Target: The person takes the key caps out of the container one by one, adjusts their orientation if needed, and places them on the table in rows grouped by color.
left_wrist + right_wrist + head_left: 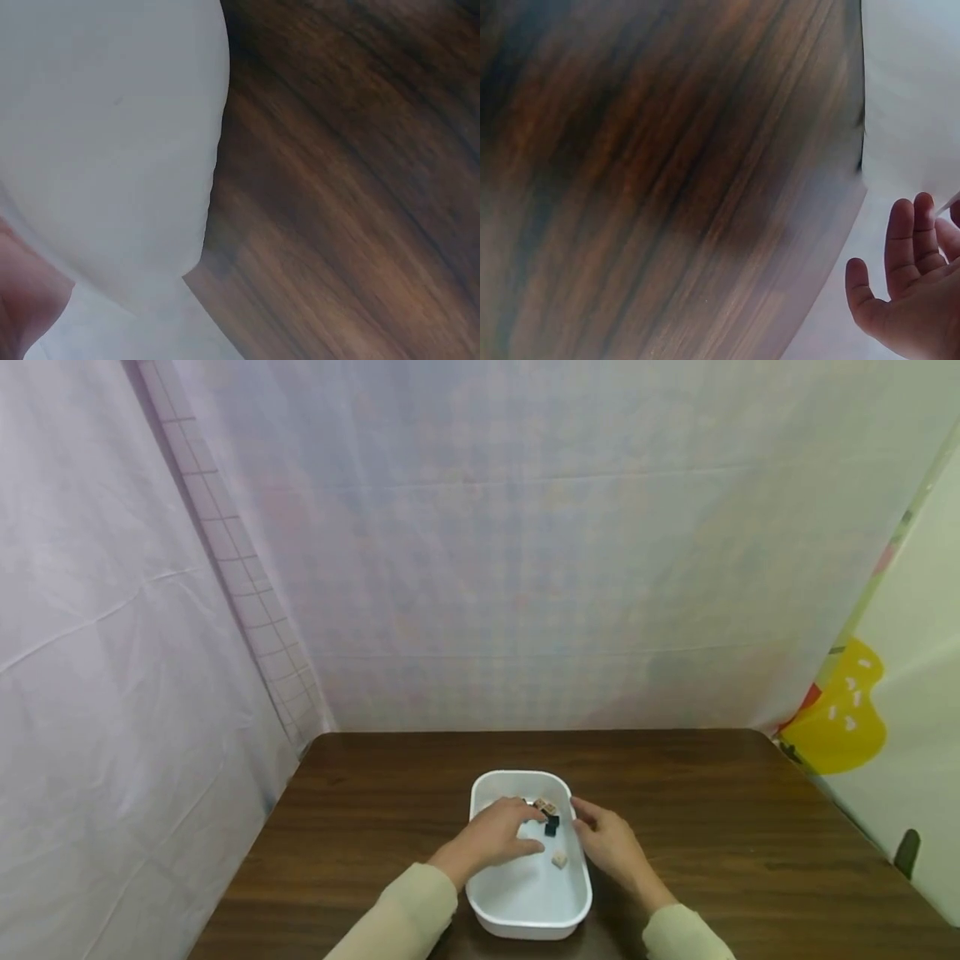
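Note:
A white oblong tub (528,920) stands on the table with small cubes inside. Black cubes (551,829) and tan cubes (550,808) cluster toward its far right, and a lone cream cube (559,859) lies nearer the right wall. Reaching in over the left side, my left hand (491,835) has its thumb and fingers apart beside the cluster; its fingers partly cover some cubes. At the right rim, my right hand (611,843) holds the tub's edge between thumb and fingers. Its other fingers (902,240) extend loosely in the right wrist view.
The tub rests near the front of a dark wood-grain table (375,793). White sheeting (525,568) hangs behind the table's far edge, with more cloth (112,693) at the left. A yellow printed shape (843,718) shows on the right side.

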The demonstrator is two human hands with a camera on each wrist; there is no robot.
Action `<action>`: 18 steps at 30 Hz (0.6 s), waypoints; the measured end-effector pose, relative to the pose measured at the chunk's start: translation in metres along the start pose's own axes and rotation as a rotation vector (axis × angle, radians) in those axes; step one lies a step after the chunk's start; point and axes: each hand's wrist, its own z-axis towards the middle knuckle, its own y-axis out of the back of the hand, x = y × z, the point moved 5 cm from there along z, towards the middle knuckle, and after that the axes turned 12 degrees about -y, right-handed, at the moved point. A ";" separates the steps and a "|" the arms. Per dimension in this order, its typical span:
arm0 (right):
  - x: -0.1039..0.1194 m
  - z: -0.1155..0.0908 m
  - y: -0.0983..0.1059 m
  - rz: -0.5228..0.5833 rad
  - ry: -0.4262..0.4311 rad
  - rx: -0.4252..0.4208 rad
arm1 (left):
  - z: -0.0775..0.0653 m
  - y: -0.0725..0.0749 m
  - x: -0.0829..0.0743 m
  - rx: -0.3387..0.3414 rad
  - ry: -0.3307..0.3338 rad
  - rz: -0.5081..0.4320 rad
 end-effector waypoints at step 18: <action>-0.002 -0.001 0.002 0.036 0.005 -0.047 | 0.027 -0.032 -0.003 0.111 0.013 -0.054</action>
